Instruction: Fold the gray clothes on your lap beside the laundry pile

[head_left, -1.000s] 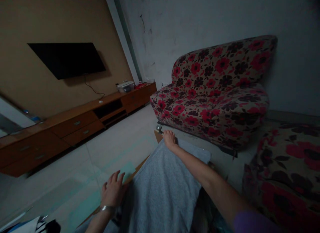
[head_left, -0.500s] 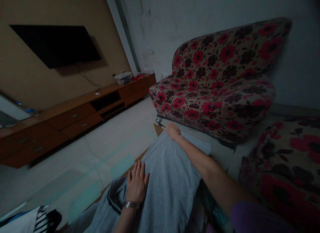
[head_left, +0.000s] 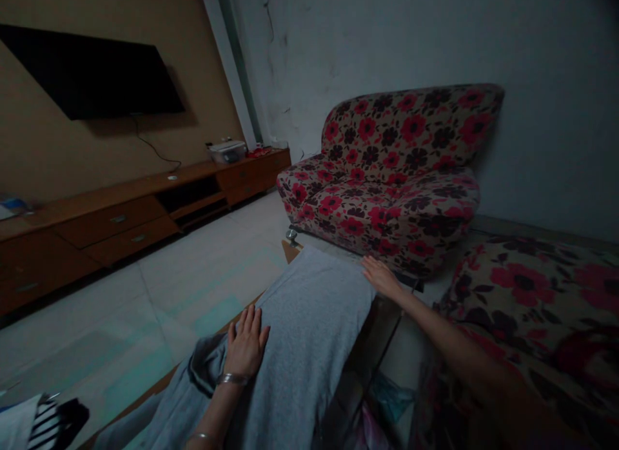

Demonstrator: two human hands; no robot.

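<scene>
A grey cloth garment (head_left: 304, 314) lies spread along a glass-topped table with a wooden edge (head_left: 290, 251). My left hand (head_left: 244, 347), with bracelets at the wrist and forearm, rests flat on the garment's left side, fingers apart. Beside that hand the fabric is bunched in folds (head_left: 206, 366). My right hand (head_left: 382, 277) is stretched out at the garment's far right corner, fingers extended and touching its edge. The garment's near end runs out of the picture at the bottom.
A flowered sofa (head_left: 382, 185) stands beyond the table, with another flowered seat (head_left: 527, 289) at the right. A long wooden cabinet (head_left: 130, 224) runs under a wall television (head_left: 97, 76). Striped cloth (head_left: 43, 421) lies at lower left; plastic bags (head_left: 389, 398) sit below the table.
My right hand has moved right across the garment's far end, from its left corner to its right one. The far end now lies flatter. My left hand stays on the cloth; the view has shifted.
</scene>
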